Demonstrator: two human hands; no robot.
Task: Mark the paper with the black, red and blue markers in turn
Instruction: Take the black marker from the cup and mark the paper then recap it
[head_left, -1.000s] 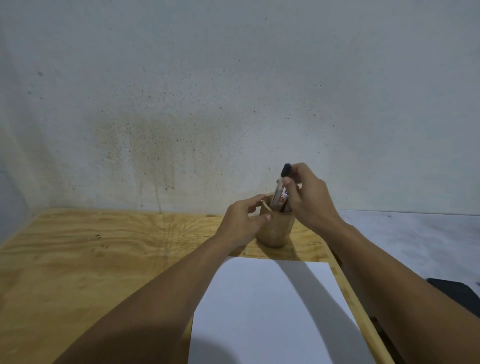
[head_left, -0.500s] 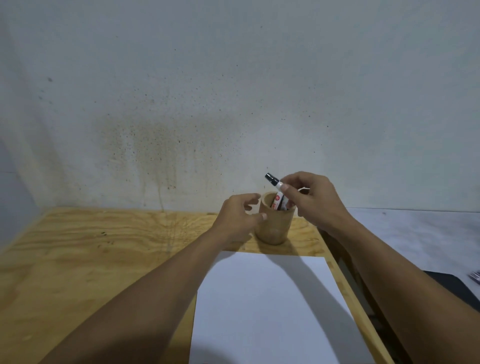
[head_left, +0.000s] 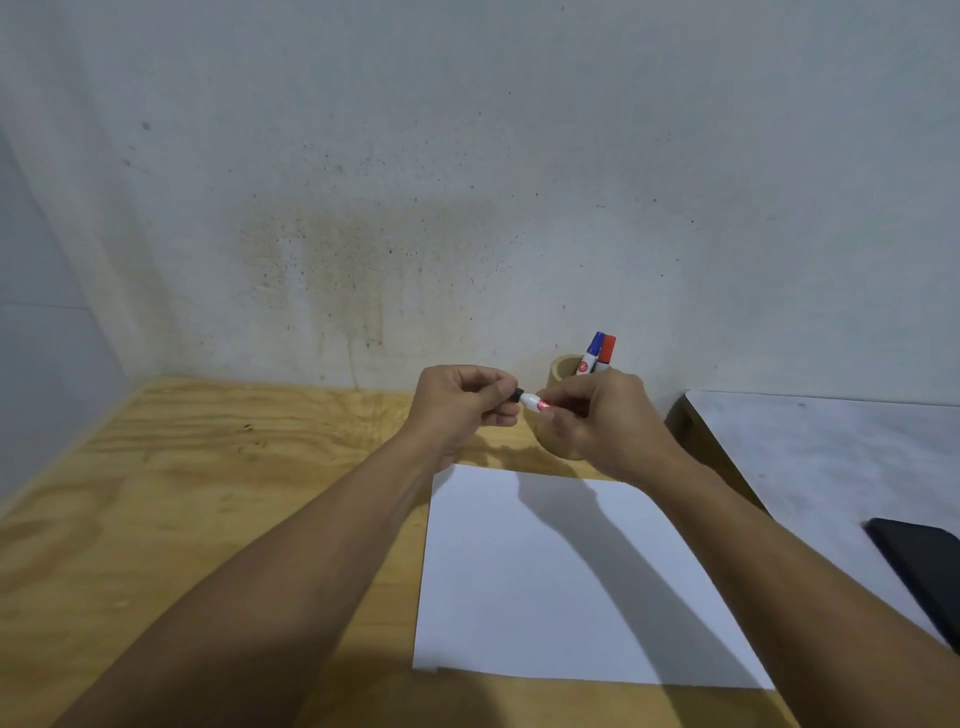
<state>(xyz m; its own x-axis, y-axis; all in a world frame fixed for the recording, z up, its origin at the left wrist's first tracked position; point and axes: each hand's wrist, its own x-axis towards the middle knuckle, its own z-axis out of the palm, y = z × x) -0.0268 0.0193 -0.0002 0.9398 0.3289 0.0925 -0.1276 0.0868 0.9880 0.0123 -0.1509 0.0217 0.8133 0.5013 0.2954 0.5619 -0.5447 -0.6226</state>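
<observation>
1. Both grips have come away from the cup (head_left: 563, 370); the black marker (head_left: 530, 401) is out and now lies level between them.
2. My left hand (head_left: 460, 408) is clenched on its black cap end.
3. My right hand (head_left: 597, 421) pinches its white barrel.
4. Blue marker (head_left: 592, 351) and red marker (head_left: 607, 352) stand in the cup, far right.
5. Paper (head_left: 545, 571) lies on the counter (head_left: 208, 493), near me.

1. I've got a plywood table (head_left: 182, 493), grain showing, matt
2. The paper (head_left: 545, 597) looks smooth and matt white
3. The cup (head_left: 563, 369) looks like turned wood, dull finish
4. I read the black marker (head_left: 530, 401) as slick white plastic
5. The wall (head_left: 467, 182) is rough, speckled, stained
6. On my right, a dark glossy slab (head_left: 919, 556)
</observation>
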